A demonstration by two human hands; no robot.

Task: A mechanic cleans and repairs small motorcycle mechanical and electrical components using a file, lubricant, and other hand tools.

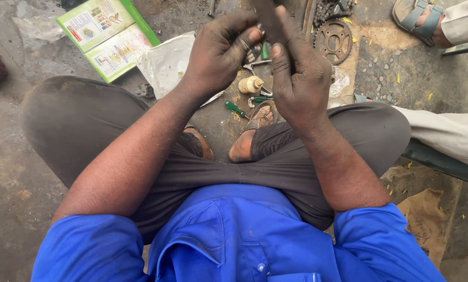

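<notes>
Gripping a dark, flat part (268, 18) between them, the left hand (221, 52) and right hand (299, 78) close around it.

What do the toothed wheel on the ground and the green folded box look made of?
The toothed wheel looks like metal, dull brown and grimy, with cut-out holes and teeth round its rim. The green box looks like printed cardboard, glossy, flattened open along its folds.
</notes>
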